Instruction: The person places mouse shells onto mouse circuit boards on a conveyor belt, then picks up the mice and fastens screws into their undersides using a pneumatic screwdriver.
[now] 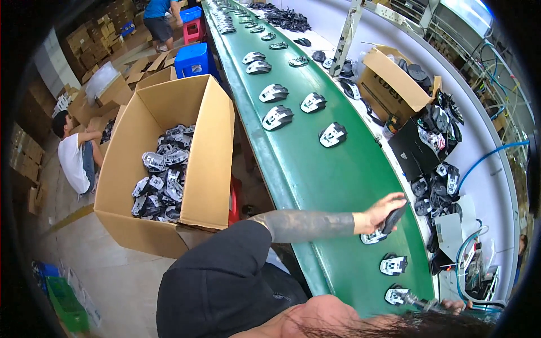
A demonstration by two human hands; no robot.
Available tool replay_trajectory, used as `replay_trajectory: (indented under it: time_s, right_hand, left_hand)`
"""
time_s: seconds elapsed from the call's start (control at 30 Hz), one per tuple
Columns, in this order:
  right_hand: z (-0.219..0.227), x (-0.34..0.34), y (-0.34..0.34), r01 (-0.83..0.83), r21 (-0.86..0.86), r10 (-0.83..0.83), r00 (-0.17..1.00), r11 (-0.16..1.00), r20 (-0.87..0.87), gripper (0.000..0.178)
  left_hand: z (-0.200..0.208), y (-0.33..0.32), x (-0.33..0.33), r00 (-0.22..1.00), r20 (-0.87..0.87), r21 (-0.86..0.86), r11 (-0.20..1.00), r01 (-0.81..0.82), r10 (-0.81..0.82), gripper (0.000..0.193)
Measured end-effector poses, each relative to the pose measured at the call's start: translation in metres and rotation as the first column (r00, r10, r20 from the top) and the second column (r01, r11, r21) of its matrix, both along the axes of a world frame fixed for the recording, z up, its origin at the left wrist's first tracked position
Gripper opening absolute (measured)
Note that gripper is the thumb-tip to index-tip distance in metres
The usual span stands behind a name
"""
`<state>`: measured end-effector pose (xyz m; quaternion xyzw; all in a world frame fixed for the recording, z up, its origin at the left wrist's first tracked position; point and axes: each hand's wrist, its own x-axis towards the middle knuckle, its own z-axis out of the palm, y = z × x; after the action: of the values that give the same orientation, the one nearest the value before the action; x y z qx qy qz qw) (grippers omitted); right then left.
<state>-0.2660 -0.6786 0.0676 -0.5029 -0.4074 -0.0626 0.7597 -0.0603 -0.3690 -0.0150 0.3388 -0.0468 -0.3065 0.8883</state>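
Observation:
My left hand [378,216], reaching across the green conveyor belt [338,186], is closed around a dark, flat curved piece [393,218] that looks like a computer mouse cover. Just below that hand sits a partly hidden white-and-black mouse half [372,238]. Two more lie nearer me, a mouse half [393,264] and another mouse half [396,294]. A tool with a grey metallic shaft [420,301] meets the nearest one. Behind it, my right hand [455,306] shows only curled fingers, seemingly around the tool; hair covers the rest.
More mouse halves [332,135] stand spaced along the belt. On the left, a large carton [208,158] holds many mouse parts. Right of the belt are a carton [389,84], a black box [414,149], piled parts and blue hoses. A person [76,152] sits at far left; another [159,19] stands beyond.

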Motion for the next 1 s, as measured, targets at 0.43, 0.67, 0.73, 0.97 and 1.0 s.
replay_trajectory:
  time_s: [0.43,0.67,0.73,0.97,1.0]
  right_hand:
    - [0.024,0.038,0.146,0.523,0.391,-0.558,0.829,0.757,-0.031,0.030]
    - [0.022,0.023,0.137,0.622,0.364,-0.670,0.742,0.693,0.008,0.037]
    - [0.021,0.021,0.137,0.629,0.352,-0.676,0.737,0.693,0.015,0.036]
    - [0.018,0.020,0.134,0.622,0.356,-0.668,0.744,0.698,0.011,0.034]
    - [0.017,0.021,0.134,0.622,0.360,-0.670,0.742,0.695,0.010,0.034]
  left_hand:
    - [-0.032,0.007,-0.035,0.981,-0.031,-0.183,0.966,0.184,-0.193,0.045]
    - [-0.033,-0.008,-0.045,0.907,-0.114,-0.302,0.884,0.356,-0.404,0.045]
    - [-0.033,-0.008,-0.050,0.895,-0.098,-0.323,0.864,0.386,-0.436,0.045]
    - [-0.030,-0.006,-0.056,0.883,-0.059,-0.343,0.841,0.420,-0.465,0.047]
    - [-0.030,-0.006,-0.057,0.879,-0.053,-0.351,0.833,0.427,-0.473,0.047]
